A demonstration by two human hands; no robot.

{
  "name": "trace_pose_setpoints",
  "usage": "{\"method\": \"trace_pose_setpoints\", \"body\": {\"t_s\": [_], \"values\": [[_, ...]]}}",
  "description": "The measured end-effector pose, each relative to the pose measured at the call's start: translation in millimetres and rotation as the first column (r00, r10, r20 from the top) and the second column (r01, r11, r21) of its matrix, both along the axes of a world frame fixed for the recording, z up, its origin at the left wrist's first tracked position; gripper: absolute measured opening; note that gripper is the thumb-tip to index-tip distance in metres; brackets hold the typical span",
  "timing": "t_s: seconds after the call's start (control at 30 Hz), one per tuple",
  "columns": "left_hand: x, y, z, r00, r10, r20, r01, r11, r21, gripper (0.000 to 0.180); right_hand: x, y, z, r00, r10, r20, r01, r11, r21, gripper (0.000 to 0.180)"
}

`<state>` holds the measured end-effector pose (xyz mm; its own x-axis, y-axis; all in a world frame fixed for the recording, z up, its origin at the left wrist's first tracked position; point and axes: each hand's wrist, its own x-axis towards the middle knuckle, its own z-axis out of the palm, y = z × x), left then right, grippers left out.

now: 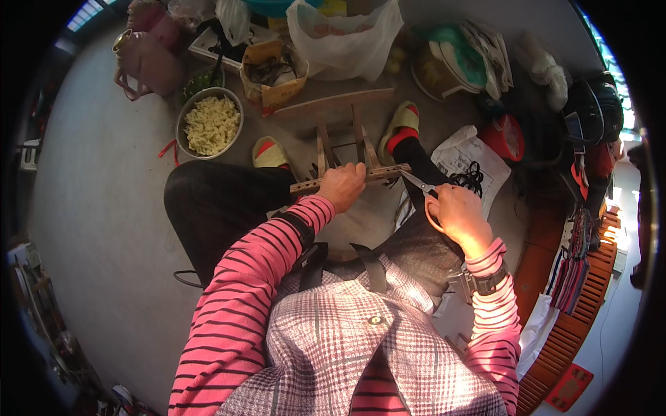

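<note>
My left hand (343,186) is closed on a narrow wooden bar (381,172) with a row of small dark holes or marks along it. The bar runs level across the front of a wooden frame (333,102), which has slanting legs and a curved far rail. In my right hand (461,218) is a pair of scissors (418,183), its fingers wrapped round the orange handles. The blade tips point left at the bar's right end; whether they touch it I cannot tell. Dark strips hang under the bar, partly hidden by my left hand.
A metal bowl (241,125) of pale yellow pieces sits beyond my left knee. Farther off are a pinkish jug (149,66), a cardboard box (284,93) and a white plastic bag (340,48). Black cords (472,179) lie on a white sack (458,149) at the right.
</note>
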<state>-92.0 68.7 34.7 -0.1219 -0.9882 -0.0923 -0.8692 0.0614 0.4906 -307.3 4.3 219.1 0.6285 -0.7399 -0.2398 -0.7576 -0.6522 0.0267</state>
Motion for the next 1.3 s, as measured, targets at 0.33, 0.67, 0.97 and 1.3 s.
{"method": "trace_pose_setpoints", "body": {"t_s": [0.33, 0.67, 0.97, 1.3], "values": [[-2, 0, -4, 1.000, 0.007, 0.000, -0.007, 1.000, -0.011, 0.032, 16, -26, 15, 0.987, -0.015, -0.159, 0.042, 0.985, 0.168, 0.029], [1, -12, -10, 0.999, 0.046, -0.020, -0.048, 0.993, -0.111, 0.033, -16, 19, -66, 0.995, -0.059, -0.078, 0.048, 0.990, -0.132, 0.031], [3, -2, 4, 1.000, -0.021, -0.020, 0.019, 0.993, -0.120, 0.032, -8, 8, -70, 0.978, -0.053, 0.203, 0.096, 0.973, -0.208, 0.034], [-4, -5, 2, 1.000, 0.008, -0.023, -0.009, 0.998, -0.063, 0.031, -12, 10, -11, 0.984, -0.176, -0.028, 0.176, 0.984, -0.013, 0.031]]}}
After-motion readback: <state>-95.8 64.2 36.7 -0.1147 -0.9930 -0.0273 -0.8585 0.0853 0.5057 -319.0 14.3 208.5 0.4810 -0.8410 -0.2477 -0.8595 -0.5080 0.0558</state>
